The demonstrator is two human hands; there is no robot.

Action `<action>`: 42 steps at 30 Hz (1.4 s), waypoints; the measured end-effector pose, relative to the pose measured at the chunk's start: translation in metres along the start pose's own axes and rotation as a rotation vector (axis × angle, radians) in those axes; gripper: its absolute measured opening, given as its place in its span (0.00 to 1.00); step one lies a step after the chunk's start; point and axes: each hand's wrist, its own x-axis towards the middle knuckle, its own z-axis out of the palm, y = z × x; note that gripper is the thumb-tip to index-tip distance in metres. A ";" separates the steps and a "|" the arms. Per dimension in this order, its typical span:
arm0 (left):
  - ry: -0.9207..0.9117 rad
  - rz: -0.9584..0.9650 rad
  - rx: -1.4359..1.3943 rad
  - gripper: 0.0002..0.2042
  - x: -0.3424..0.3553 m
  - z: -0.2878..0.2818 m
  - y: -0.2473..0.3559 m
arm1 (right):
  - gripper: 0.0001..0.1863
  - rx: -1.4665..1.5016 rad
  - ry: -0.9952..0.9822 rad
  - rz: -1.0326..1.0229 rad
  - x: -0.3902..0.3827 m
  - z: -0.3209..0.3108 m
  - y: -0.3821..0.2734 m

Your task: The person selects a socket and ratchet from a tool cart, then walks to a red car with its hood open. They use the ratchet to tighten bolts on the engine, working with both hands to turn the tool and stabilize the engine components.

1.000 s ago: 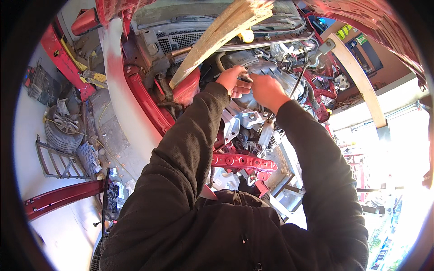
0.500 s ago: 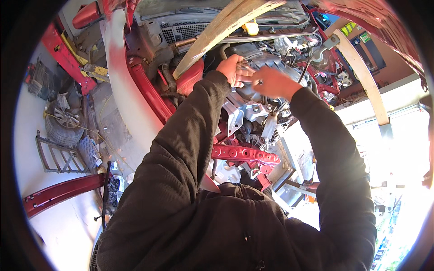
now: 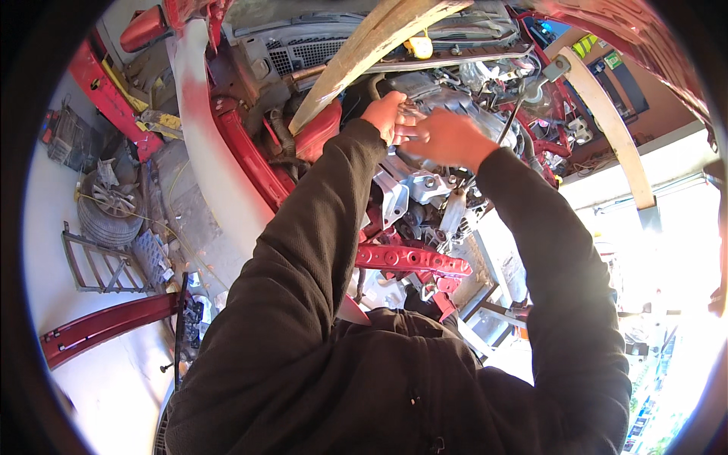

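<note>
My left hand (image 3: 385, 117) is over the engine (image 3: 447, 98) of a red car, its fingers curled and pointing right. Meeting those fingertips is my right hand (image 3: 453, 141), closed and slightly blurred. Whatever lies between the two hands is too small and covered to make out. Just below them sits a silver metal bracket (image 3: 391, 199) on the engine's near side. The red front crossmember (image 3: 413, 259) of the car runs between the engine and my body.
A wooden beam (image 3: 356, 61) slants over the engine bay beside my left hand. Another wooden post (image 3: 610, 129) stands at right, near the raised red hood (image 3: 637, 34). The pale fender (image 3: 208, 152) lies left; a tyre (image 3: 110, 208) and metal frame (image 3: 102, 262) are beyond it.
My right hand has moved slightly left, closer against my left fingers. My left hand stays nearly in place.
</note>
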 end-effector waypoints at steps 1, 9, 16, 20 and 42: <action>-0.018 -0.032 -0.057 0.20 -0.001 0.001 0.000 | 0.33 0.136 0.009 -0.094 -0.002 0.000 0.000; -0.097 -0.039 -0.051 0.18 0.007 -0.006 -0.001 | 0.31 0.048 0.168 0.051 -0.005 0.002 -0.001; 0.025 0.005 -0.054 0.20 0.021 -0.010 -0.009 | 0.28 0.151 0.134 -0.017 0.005 0.021 0.009; -0.015 -0.010 -0.069 0.22 0.012 -0.006 -0.006 | 0.31 -0.231 0.273 0.095 0.003 0.018 0.006; -0.063 -0.040 -0.021 0.22 0.003 0.001 0.002 | 0.29 0.016 0.052 0.062 0.009 0.017 0.003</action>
